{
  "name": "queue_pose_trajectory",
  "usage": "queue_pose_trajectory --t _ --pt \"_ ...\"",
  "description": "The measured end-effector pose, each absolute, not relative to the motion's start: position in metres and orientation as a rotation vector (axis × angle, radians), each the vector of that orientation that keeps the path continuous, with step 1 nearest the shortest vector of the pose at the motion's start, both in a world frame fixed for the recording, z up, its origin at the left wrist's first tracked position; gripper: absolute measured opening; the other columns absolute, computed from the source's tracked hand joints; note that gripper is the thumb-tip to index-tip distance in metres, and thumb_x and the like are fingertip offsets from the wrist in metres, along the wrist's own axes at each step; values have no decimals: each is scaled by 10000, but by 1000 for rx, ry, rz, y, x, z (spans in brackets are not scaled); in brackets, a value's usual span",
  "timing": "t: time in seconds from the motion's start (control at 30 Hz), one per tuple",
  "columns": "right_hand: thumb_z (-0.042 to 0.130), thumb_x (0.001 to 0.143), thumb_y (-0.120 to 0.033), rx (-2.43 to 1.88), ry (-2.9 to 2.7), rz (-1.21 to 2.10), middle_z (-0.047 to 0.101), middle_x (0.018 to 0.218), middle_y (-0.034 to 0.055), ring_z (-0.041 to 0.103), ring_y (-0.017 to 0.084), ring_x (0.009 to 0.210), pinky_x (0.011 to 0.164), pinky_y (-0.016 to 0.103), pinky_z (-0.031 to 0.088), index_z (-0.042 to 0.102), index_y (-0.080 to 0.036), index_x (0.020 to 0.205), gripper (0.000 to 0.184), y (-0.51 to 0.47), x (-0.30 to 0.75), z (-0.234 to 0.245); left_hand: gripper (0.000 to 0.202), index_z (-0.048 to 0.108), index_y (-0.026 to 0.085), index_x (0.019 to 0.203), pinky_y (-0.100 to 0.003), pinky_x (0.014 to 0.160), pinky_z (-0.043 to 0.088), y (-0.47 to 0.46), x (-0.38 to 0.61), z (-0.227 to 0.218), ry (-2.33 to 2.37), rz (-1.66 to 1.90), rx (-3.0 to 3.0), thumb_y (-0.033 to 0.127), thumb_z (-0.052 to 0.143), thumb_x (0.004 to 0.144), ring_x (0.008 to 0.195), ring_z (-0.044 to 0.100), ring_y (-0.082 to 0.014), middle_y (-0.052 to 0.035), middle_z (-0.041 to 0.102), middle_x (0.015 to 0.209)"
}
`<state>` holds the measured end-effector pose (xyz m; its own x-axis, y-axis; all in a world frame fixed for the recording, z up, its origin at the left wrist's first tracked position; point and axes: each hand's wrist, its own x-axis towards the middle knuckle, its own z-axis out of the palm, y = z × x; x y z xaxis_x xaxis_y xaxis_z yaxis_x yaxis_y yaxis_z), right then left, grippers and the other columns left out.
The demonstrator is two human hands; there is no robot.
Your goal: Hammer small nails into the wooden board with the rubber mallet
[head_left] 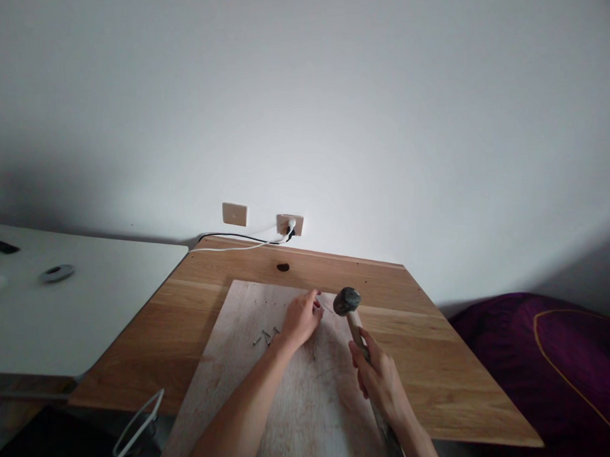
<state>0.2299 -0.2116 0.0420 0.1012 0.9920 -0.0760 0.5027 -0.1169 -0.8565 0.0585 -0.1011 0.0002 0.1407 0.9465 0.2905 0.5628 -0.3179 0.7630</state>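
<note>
My right hand (pixel 377 369) is wrapped around the handle of a mallet (pixel 347 301), whose dark rounded head is raised over the right edge of a pale wooden board (pixel 224 364). Close to the board's far edge, my left hand (pixel 303 315) has its fingers pinched together. Whatever sits between those fingertips is too small to make out. Several loose nails (pixel 265 336) lie on the board just left of my left wrist. Another thin nail-like piece (pixel 314 351) rests between my two hands.
The board lies on a wooden table (pixel 429 357) against a white wall. A white table (pixel 126 275) with a roll of tape (pixel 57 273) adjoins on the left. Cables run to a wall socket (pixel 289 224). A purple beanbag (pixel 534 367) stands at right.
</note>
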Motion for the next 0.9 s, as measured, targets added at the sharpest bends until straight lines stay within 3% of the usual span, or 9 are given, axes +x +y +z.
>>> queue_pose_trajectory --t 0.3,0.57,0.77,0.9 --pt "391 906 -628 -1799 -1513 855 505 490 -74 538 171 360 365 246 409 524 -104 1377 717 -221 239 32 348 631 218 1158 -266 778 506 -97 59 -5 1378 1122 1945 92 678 837 772 674 -150 -6 741 956" --pt "362 922 -600 -1802 -1638 622 589 523 -11 618 216 457 469 284 460 608 -83 1324 700 -217 248 14 335 631 213 1153 -274 781 513 -100 58 -3 1373 1119 1964 79 671 849 773 681 -155 -10 753 952" --pt "330 918 -615 -1845 -1607 678 573 500 -28 610 211 440 467 282 456 590 -52 1350 756 -218 244 19 299 646 219 1125 -271 776 517 -101 57 -2 1373 1123 1972 84 659 858 773 684 -156 -7 757 946" --pt "336 900 -612 -1860 -1619 631 655 577 27 669 231 526 547 298 510 600 -38 1336 768 -218 244 21 291 649 217 1120 -274 769 524 -101 58 -2 1390 1115 1972 84 645 861 769 690 -158 -11 756 941"
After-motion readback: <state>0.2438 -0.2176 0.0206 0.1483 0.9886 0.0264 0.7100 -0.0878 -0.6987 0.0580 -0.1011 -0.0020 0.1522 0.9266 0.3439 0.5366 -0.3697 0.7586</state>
